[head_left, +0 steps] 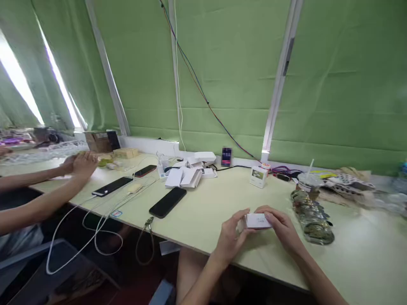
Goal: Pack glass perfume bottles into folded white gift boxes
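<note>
Between my two hands, just above the table's front part, is a small white box (258,220) with faint print on its face. My left hand (231,233) grips its left end, thumb on top and fingers curled around the side. At the right end, my right hand (281,224) pinches it with the thumb over the face. Farther back stands a similar white box (258,177) with a picture on it. To the right of my hands lies a row of packed, greenish round items in clear plastic (313,218).
Left of my hands lies a black phone (168,202), with white cartons (184,177) behind it. Another phone (112,186) and white cables (104,228) hang near the edge. A co-worker's hands (81,163) are at far left. A lidded cup with a straw (307,181) stands right.
</note>
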`<action>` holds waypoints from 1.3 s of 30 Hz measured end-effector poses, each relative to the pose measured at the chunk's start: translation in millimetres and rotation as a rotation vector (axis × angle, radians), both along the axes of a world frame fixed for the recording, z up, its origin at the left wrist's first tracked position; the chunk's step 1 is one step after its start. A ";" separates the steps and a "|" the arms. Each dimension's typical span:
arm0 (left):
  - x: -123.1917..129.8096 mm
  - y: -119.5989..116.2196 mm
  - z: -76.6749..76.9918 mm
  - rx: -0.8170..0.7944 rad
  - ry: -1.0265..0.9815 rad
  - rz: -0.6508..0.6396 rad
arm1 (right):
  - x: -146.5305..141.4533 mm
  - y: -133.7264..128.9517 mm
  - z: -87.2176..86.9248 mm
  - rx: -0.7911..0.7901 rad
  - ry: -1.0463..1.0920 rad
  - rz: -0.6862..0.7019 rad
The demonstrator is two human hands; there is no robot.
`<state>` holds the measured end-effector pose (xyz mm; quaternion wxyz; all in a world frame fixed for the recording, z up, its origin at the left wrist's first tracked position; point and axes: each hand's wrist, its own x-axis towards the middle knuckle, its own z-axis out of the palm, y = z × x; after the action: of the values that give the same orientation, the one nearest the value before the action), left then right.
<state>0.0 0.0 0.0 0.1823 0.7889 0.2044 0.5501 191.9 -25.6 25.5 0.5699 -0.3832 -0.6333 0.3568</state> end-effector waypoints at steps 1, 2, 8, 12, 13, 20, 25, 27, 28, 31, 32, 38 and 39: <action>0.2 -0.5 1.4 0.016 0.019 0.001 | 0.0 0.2 -0.1 -0.003 0.001 0.003; 0.5 -0.9 2.8 0.029 0.033 0.001 | -0.1 0.3 -0.1 -0.007 0.001 0.005; 2.1 -2.3 7.9 0.027 0.008 -0.010 | -2.4 -1.9 0.3 -0.043 -0.037 -0.024; 3.0 -2.3 9.3 0.031 -0.008 -0.011 | -3.4 -2.2 -1.6 -0.061 -0.043 -0.059; 3.1 -2.3 9.6 0.036 -0.005 -0.012 | -3.6 -1.6 -2.5 -0.064 -0.024 -0.052; 3.6 -0.8 8.5 0.045 0.081 -0.017 | -7.5 5.1 -3.6 -0.081 0.089 0.012; 6.2 4.3 10.0 -0.084 0.067 0.027 | -9.4 6.6 -5.9 -0.013 -0.037 -0.150; 6.8 6.8 12.4 -0.188 0.063 0.038 | -9.0 6.1 -10.5 0.098 -0.134 -0.202; 6.8 8.0 13.3 -0.245 0.065 0.028 | -8.8 5.7 -13.0 0.146 -0.188 -0.221; 6.4 11.1 13.2 -0.376 0.093 -0.045 | -8.2 5.3 -18.9 0.180 -0.322 -0.289; 6.3 11.8 12.3 -0.400 0.104 -0.063 | -8.0 5.5 -19.9 0.172 -0.347 -0.311; 6.0 14.8 9.4 -0.448 0.129 -0.108 | -6.3 8.0 -20.2 0.200 -0.382 -0.342; 5.8 14.8 9.8 -0.447 0.133 -0.110 | -6.5 7.8 -20.9 0.200 -0.394 -0.349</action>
<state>5.8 14.8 9.8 0.3684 0.7734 0.2893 0.4271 185.4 -17.8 4.7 0.5237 -0.4903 -0.6883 0.1075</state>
